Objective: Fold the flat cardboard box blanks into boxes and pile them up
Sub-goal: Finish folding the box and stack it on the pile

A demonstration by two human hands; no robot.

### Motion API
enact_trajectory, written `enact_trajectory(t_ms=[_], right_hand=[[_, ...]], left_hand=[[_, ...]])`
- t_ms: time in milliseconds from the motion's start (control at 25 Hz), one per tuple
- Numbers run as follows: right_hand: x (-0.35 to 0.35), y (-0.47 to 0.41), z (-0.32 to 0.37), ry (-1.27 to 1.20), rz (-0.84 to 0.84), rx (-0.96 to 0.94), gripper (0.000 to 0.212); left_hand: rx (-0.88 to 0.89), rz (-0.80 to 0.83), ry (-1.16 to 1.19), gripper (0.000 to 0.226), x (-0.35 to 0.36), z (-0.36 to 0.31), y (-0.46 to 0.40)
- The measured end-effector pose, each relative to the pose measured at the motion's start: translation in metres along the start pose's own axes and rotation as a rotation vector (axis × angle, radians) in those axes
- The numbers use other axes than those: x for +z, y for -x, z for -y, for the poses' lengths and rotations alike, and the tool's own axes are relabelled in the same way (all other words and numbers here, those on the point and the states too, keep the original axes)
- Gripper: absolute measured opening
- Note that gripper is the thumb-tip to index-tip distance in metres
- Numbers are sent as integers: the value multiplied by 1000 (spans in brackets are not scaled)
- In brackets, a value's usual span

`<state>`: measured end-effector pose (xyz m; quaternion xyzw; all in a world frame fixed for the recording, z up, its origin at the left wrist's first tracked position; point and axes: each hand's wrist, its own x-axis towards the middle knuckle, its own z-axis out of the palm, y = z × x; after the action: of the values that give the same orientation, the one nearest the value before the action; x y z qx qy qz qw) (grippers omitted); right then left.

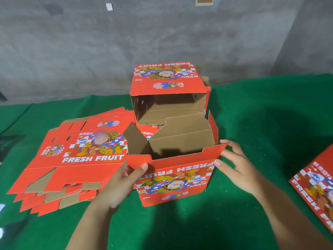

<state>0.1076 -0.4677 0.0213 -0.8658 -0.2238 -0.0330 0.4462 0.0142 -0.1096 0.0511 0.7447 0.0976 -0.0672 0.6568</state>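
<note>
While the box (173,170) at centre frame was half-folded, its near flap was pinched by left hand (124,179) and right hand (234,166); tucking it inward was likely needed next.

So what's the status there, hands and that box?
Left hand pinches the front flap; right hand grips its other end. Half-folded box upright, top open. Folded box lies behind, flat blanks to the left; nothing blocking.
</note>
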Motion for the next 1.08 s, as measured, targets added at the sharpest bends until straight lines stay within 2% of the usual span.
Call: enact_trajectory(t_ms=[80, 200, 240, 320, 400, 440, 640, 720, 800, 840, 880, 920, 1000, 1080], right_hand=[[-5, 1, -1, -24, -15, -1, 28], [-3, 6, 1, -33, 7, -17, 28], [-1, 7, 2, 10, 41, 1, 31], [5, 7, 1, 247, 58, 98, 41], [14, 7, 3, 447, -26, 222, 47], [19, 8, 5, 467, -86, 259, 48], [34, 7, 18, 189, -362, 246, 54], [35, 6, 22, 149, -361, 281, 51], [38, 6, 22, 154, -362, 350, 39], [38, 4, 22, 122, -351, 389, 60], [36, 4, 25, 98, -326, 385, 92], [36, 5, 25, 77, -293, 327, 112], [37, 6, 24, 57, -215, 172, 116], [38, 8, 20, 98, -126, 129, 102]], left_hand=[[11, 8, -2, 55, 0, 0, -1], [-4, -86, -157, 61, -1, 2, -8], [6, -129, -169, 58, 2, 2, -10], [33, -249, -174, 51, 10, 2, -12], [47, -364, -219, 46, 20, 2, -16], [51, -400, -273, 48, 25, 3, -18], [98, -561, -565, 56, 29, 8, -25], [141, -656, -680, 59, 28, 13, -26], [220, -733, -741, 52, 31, 19, -27], [283, -769, -733, 43, 34, 22, -27], [349, -797, -704, 38, 38, 25, -28], [402, -808, -663, 38, 40, 28, -29], [471, -745, -596, 45, 36, 30, -31], [515, -603, -649, 46, 24, 30, -37]])
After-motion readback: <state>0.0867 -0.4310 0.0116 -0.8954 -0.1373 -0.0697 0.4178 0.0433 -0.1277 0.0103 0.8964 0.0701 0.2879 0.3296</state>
